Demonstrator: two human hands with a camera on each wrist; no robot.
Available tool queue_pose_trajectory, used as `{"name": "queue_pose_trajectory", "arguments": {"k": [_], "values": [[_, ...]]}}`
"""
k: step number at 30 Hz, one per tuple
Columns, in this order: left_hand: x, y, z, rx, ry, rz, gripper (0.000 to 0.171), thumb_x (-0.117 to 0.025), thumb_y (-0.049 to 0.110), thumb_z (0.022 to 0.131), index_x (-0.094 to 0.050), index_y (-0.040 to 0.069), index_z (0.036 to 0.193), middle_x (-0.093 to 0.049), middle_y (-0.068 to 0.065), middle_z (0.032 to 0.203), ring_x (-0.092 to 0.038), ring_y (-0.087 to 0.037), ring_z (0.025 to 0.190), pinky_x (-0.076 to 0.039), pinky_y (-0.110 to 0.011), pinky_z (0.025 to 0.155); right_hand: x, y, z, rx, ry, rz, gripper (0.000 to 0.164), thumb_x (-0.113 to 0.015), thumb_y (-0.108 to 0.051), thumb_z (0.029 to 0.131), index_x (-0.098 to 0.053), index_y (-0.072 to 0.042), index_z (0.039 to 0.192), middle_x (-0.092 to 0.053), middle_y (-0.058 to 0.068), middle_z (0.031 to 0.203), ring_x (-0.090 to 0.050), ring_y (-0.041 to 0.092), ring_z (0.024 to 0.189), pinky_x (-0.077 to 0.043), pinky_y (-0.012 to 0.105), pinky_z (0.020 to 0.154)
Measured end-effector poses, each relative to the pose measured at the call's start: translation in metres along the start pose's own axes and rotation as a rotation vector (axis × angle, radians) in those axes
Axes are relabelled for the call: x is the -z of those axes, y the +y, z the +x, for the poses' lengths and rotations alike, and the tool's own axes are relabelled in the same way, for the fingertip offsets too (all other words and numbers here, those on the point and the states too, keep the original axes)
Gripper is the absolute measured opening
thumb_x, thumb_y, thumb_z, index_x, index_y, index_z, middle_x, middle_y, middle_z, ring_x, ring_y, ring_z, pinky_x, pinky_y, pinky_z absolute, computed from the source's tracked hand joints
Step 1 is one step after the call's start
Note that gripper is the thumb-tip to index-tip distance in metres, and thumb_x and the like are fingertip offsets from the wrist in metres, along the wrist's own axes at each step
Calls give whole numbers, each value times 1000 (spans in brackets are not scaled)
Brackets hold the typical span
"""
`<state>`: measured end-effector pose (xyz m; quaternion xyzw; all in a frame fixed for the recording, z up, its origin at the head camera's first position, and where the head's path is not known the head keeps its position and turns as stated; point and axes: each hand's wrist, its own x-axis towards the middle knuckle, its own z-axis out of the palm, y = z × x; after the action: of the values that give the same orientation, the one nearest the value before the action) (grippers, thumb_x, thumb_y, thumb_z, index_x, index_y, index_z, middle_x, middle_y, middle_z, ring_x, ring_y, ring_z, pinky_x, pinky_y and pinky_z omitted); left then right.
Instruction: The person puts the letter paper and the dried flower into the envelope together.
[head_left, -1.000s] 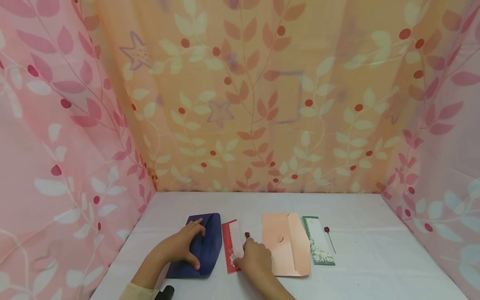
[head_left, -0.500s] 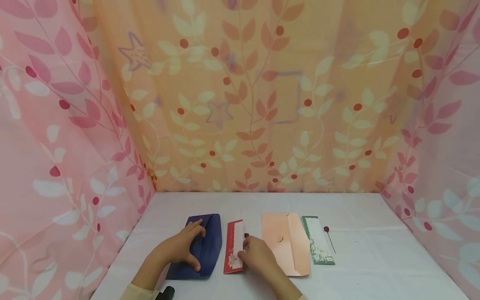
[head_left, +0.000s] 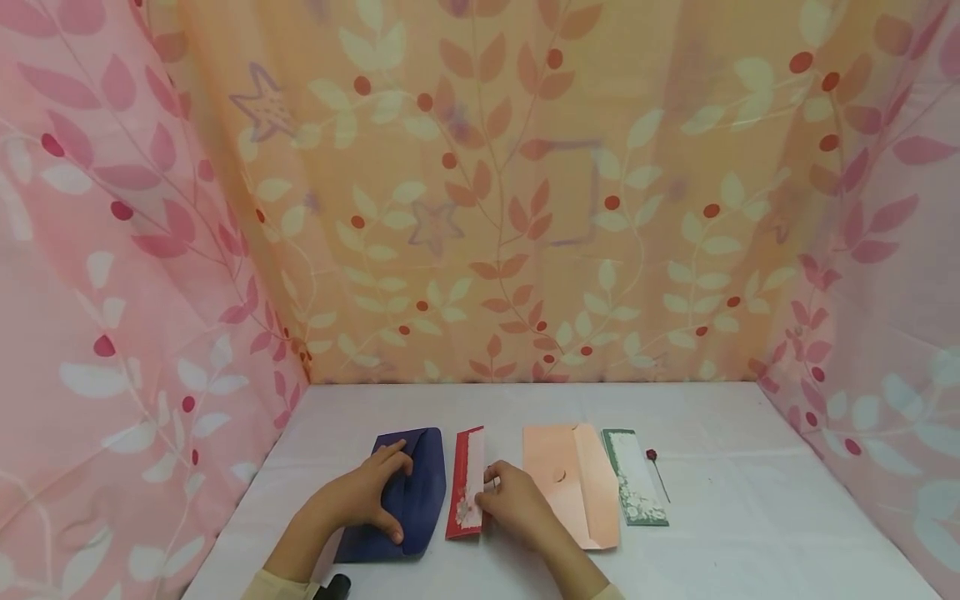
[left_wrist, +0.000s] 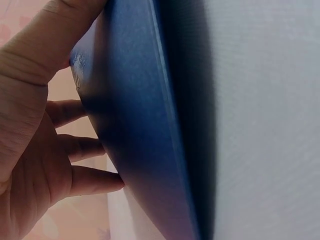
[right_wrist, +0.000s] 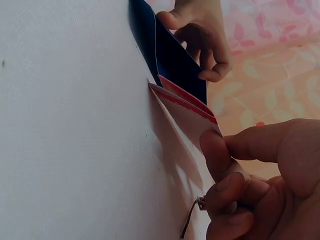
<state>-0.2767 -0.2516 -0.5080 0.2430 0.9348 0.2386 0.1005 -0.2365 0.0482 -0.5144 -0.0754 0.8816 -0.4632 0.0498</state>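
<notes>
My left hand (head_left: 367,492) presses on a dark blue envelope (head_left: 423,500), thumb and fingers spread across it. In the left wrist view, its fingertips meet the envelope (left_wrist: 135,100) along one edge. My right hand (head_left: 517,504) pinches the right edge of a folded red-bordered card (head_left: 468,483) with a white, flower-printed face. The right wrist view shows the card (right_wrist: 187,115) tilted, its inner edge down near the blue envelope (right_wrist: 177,65). Below my curled fingers there, a small dark sprig (right_wrist: 190,217) with a thin stem shows, partly hidden.
Right of that hand lies a peach envelope (head_left: 555,450) with its flap to the right. Beside it are a green-bordered card (head_left: 636,479) and a dark red rose (head_left: 652,456) on a thin stem. Patterned cloth (head_left: 480,250) encloses the white table (head_left: 720,467).
My right hand has straightened the red card and shifted it slightly away from me, tilting it. The small rose head beside that hand has become hidden. My left hand stays in place.
</notes>
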Motion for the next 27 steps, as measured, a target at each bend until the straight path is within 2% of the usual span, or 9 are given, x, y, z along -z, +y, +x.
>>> {"name": "queue_pose_trajectory", "arguments": {"k": [5, 12, 18, 27], "values": [[-1, 0, 1, -14, 4, 11, 89, -95, 61, 51, -52, 27, 121, -27, -22, 165, -25, -58, 147, -38, -73, 105, -1, -2, 3, -16, 32, -20, 32, -75, -22, 86, -64, -5, 111, -59, 0, 73, -53, 15, 65, -43, 31, 58], [0, 1, 1, -11, 6, 17, 89, -94, 63, 51, -52, 27, 121, -28, -22, 165, -27, -55, 148, -38, -73, 105, -6, -6, 8, 54, 91, 15, 33, -75, -20, 87, -62, -2, 112, -65, -2, 73, -57, 12, 67, -47, 29, 64], [0, 2, 1, -23, 12, 19, 90, -93, 64, 51, -53, 26, 121, -29, -23, 164, -30, -54, 147, -40, -72, 105, -16, -10, 13, 96, 57, 88, 35, -74, -18, 89, -58, 0, 115, -70, -2, 68, -60, 10, 64, -46, 27, 59], [-2, -1, 2, -14, 14, 12, 88, -93, 64, 51, -52, 27, 119, -31, -23, 163, -28, -58, 146, -36, -73, 107, -33, -14, 19, 88, 28, 117, 37, -74, -15, 88, -56, 0, 117, -71, -2, 69, -61, 11, 62, -46, 28, 56]]}}
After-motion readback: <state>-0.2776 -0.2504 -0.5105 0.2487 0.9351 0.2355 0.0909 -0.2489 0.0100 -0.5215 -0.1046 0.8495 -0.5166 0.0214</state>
